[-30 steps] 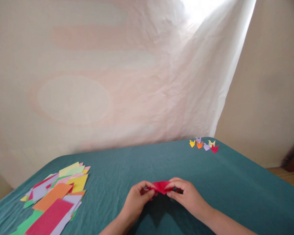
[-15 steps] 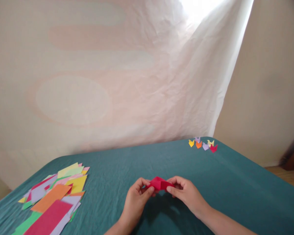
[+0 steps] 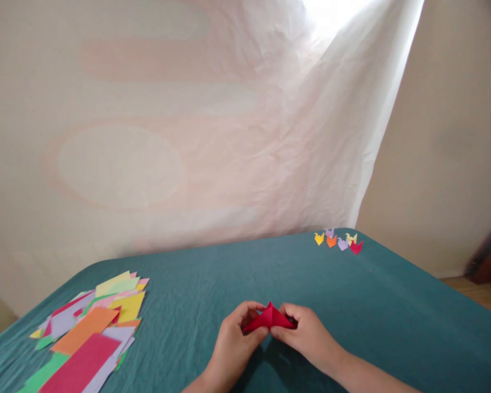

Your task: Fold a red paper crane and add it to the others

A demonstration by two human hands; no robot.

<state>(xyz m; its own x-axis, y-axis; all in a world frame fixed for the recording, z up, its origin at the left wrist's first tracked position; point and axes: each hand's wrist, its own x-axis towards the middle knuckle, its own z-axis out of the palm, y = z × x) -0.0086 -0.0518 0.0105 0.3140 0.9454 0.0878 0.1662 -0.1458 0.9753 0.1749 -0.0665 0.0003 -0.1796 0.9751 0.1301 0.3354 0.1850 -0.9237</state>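
Observation:
A folded red paper piece (image 3: 269, 319) with a pointed top is held just above the teal tablecloth (image 3: 393, 316) near the front middle. My left hand (image 3: 236, 344) pinches its left end, fingers closed. My right hand (image 3: 306, 337) pinches its right end, fingers closed too. Both hands meet under the paper's peak.
A loose pile of coloured paper sheets (image 3: 85, 333) lies at the front left. Several small folded paper figures (image 3: 339, 241) stand at the table's far right corner. A white sheet (image 3: 188, 136) hangs behind the table; a beige wall (image 3: 454, 136) is on the right.
The red paper has come down and closer to me, and its shape has gone from a flatter fold to a peaked one. Both hands shifted slightly nearer.

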